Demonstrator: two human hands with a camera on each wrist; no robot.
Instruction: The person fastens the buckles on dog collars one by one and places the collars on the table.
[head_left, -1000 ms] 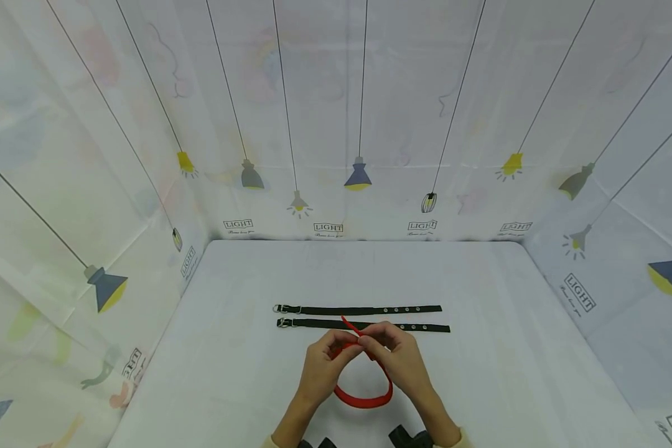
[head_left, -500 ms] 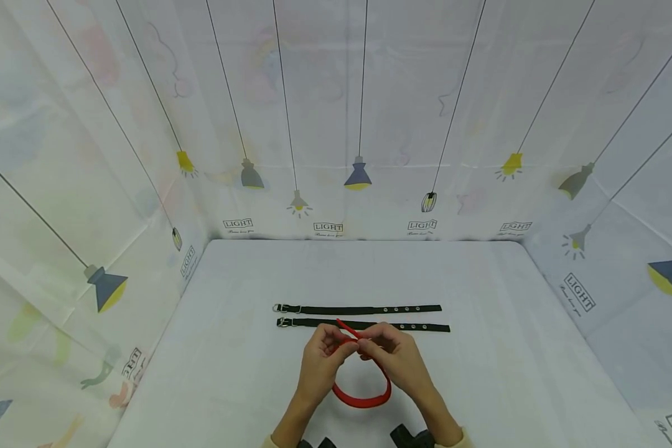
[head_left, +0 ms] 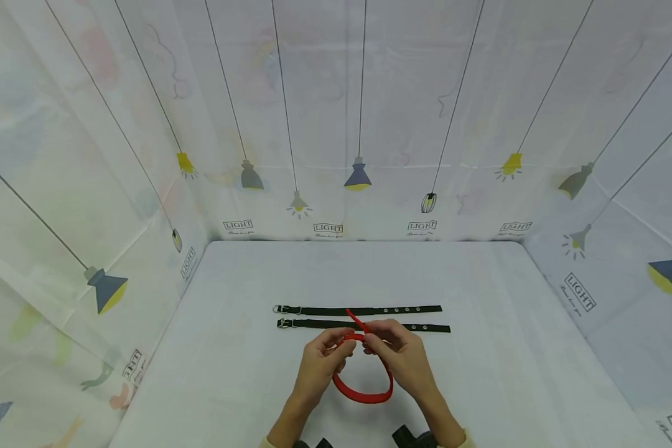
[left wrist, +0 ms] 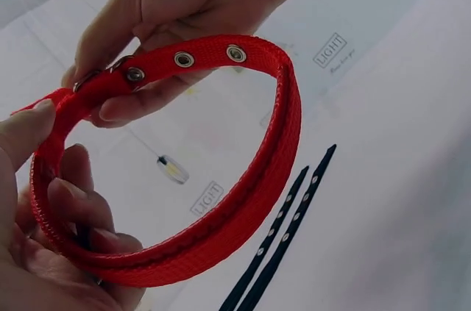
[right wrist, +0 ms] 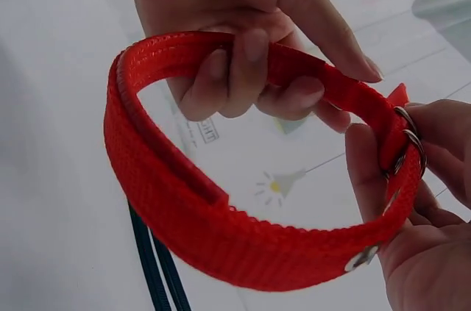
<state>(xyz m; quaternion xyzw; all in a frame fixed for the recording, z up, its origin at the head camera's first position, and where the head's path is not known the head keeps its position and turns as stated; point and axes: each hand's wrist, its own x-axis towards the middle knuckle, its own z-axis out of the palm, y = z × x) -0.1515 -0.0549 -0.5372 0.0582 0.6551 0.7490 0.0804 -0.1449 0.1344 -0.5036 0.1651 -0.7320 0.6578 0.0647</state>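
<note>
A red collar (head_left: 364,397) with metal eyelets is bent into a loop between both hands, above the table. My left hand (head_left: 316,367) grips one side of the band, its fingers curled round it in the right wrist view. At the buckle (right wrist: 412,138), my right hand (head_left: 406,361) pinches the collar with thumb and fingers. The strap's narrow free end points up and away past the right fingers in the head view. Metal eyelets (left wrist: 183,59) line the band near the right hand in the left wrist view. Fingers partly hide the buckle.
Two black collars (head_left: 336,310) lie straight and parallel across the white table (head_left: 246,274), just beyond the hands, buckles at the left. A printed curtain (head_left: 313,124) surrounds the table at back and sides. Dark wrist gear (head_left: 414,437) shows at the near edge.
The fingertips of both hands have moved slightly apart at the buckle. The collar's free end has shifted a little right and farther from me. The black collars stay in place.
</note>
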